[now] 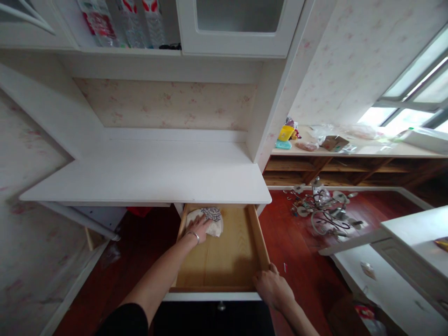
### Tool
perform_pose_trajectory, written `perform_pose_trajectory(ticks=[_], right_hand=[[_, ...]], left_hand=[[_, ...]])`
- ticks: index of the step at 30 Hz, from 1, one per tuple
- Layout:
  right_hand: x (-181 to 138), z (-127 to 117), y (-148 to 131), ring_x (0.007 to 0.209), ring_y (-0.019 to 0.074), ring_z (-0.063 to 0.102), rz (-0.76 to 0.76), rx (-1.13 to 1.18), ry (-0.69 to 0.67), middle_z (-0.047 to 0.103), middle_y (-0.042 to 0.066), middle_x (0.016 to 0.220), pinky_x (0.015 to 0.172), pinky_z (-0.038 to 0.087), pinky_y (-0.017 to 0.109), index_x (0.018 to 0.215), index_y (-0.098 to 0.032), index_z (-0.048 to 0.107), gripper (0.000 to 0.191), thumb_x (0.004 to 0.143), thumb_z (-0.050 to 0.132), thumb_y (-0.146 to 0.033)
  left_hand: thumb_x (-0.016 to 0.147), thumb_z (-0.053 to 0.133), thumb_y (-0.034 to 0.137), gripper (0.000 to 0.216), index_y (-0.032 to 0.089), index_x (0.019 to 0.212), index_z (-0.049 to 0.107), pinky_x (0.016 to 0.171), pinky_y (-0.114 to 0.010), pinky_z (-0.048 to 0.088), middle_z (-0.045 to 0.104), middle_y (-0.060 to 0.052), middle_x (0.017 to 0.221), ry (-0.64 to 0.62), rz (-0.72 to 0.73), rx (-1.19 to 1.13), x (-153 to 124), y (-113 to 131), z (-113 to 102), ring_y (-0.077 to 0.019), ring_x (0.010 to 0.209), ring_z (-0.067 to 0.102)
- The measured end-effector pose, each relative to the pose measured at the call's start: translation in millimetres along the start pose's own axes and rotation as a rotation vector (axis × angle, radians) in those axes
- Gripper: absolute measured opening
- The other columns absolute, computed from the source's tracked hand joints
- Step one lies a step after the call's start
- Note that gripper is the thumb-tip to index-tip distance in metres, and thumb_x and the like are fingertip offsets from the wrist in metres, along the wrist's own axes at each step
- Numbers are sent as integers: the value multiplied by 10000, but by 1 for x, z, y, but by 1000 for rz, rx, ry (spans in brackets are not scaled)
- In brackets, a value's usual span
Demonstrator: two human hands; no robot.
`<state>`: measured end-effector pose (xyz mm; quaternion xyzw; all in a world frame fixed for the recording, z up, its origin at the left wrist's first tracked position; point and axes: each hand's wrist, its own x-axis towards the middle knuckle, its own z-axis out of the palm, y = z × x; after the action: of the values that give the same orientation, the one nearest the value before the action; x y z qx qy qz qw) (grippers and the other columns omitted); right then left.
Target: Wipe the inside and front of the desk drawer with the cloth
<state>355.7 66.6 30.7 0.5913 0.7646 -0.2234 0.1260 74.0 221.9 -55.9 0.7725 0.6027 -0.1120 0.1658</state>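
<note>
A pulled-out wooden drawer (231,252) with a white front and a round knob sits under the white desk (168,175). Inside it, towards the back left, lies a pale cloth (215,226) with a dark grey pattern on one part. My left hand (199,227), a bracelet at its wrist, rests flat on this cloth with fingers stretched out. At the drawer's front right corner, my right hand (275,285) is closed over the edge of the side wall. Some of its fingertips are hidden.
Overhead, a white cabinet (241,44) holds several plastic bottles (154,23). A dismantled chandelier (325,210) lies on the red floor to the right, below a low shelf (367,151) bearing bags and a box. White furniture (371,270) stands at the lower right.
</note>
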Motion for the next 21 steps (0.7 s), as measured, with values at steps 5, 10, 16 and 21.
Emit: perform_pose_trajectory(ticks=[5, 10, 16, 21], right_hand=[[4, 1, 1, 919, 302, 616, 12, -12, 1, 693, 148, 829, 806, 464, 448, 825, -169, 723, 399, 866, 325, -160], [6, 0, 3, 884, 269, 627, -16, -30, 21, 691, 140, 830, 858, 438, 425, 804, -170, 722, 415, 885, 316, -188], [6, -1, 2, 808, 245, 638, -51, -74, 27, 690, 121, 790, 880, 420, 421, 797, -173, 726, 440, 894, 297, -189], [5, 0, 3, 856, 283, 628, -42, -86, 34, 687, 135, 812, 802, 452, 412, 799, -173, 723, 422, 883, 311, -192]], left_hand=[[686, 505, 96, 814, 361, 1410, 245, 1085, -557, 148, 61, -12, 1560, -48, 5, -24, 21, 8, 0, -292, 1408, 84], [685, 504, 111, 836, 339, 1429, 198, 1092, -556, 121, 23, -24, 1561, -82, 88, -63, 37, 39, 8, -277, 1412, 61], [695, 518, 133, 826, 329, 1434, 205, 1090, -574, 109, 35, -38, 1560, -76, 163, -99, 58, 99, 12, -281, 1411, 73], [678, 562, 142, 843, 373, 1419, 233, 1084, -599, 105, 82, -6, 1557, -90, 229, -102, 54, 135, 9, -303, 1405, 99]])
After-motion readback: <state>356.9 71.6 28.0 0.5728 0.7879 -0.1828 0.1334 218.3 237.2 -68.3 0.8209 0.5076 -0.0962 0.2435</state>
